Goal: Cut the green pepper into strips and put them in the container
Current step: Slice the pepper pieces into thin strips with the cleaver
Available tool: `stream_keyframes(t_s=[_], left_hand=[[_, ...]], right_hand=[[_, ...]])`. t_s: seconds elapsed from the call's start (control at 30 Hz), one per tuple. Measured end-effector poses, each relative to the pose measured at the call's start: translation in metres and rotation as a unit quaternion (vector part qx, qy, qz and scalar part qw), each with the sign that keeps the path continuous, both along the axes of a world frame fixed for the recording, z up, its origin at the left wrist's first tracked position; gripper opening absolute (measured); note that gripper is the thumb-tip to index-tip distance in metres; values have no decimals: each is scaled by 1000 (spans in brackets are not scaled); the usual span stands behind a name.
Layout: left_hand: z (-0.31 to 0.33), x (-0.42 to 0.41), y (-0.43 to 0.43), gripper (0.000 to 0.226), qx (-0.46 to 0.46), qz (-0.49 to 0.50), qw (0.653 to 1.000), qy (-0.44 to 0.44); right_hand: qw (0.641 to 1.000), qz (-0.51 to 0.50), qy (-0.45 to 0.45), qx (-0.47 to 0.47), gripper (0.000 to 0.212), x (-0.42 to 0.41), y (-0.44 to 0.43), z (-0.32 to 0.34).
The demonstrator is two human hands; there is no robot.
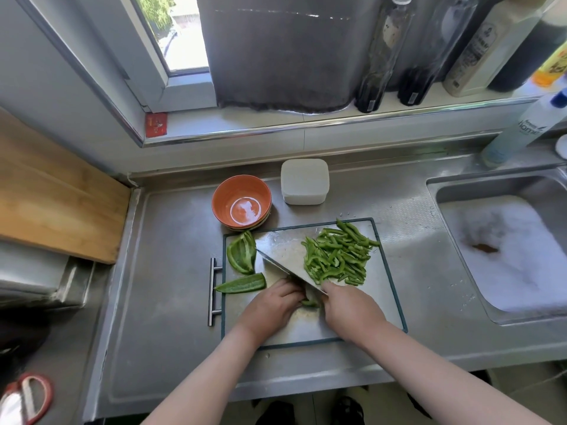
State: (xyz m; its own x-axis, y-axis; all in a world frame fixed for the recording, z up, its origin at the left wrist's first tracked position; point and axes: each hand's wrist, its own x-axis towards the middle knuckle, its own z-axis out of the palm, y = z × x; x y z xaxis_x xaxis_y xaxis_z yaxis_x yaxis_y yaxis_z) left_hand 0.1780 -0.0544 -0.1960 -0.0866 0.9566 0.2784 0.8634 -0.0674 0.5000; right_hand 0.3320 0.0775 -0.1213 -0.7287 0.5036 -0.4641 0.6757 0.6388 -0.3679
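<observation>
Right hand wraps tight round the knife, left hand pins the pepper piece with curled fingers, strips heaped at one o'clock.

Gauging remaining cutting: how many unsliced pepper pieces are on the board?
3: a large piece at the cutting board's far-left corner, a narrow piece just nearer, and a third piece, mostly hidden, between the left hand and right hand gripping the knife.

Pepper piece: mostly covered by left hand and knife; only a green sliver shows.
Knife handle: hidden inside right hand.
Sill bottles: tops cut by upper edge; labels unreadable.
Red-rimmed item, possibly scissors: cropped at lower-left corner, blurred.
Sink: cut by right edge.
</observation>
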Motion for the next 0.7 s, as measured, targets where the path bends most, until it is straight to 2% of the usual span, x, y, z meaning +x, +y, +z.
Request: stream_keyframes(t_s=[0.13,0.3,0.5,0.7], left_hand=[[7,2,-4,18,-21,0,1000,-16],[19,4,-10,45,-61,16,998,-18],[21,9,-11,44,-72,68,995,25],[27,13,-14,45,-77,85,993,6]], right_hand=[[998,-50,27,-24,20,-4,12,0],[996,-64,55,-41,24,-8,12,2],[997,10,56,55,26,13,-10,6],[992,54,40,111,23,24,-29,15]])
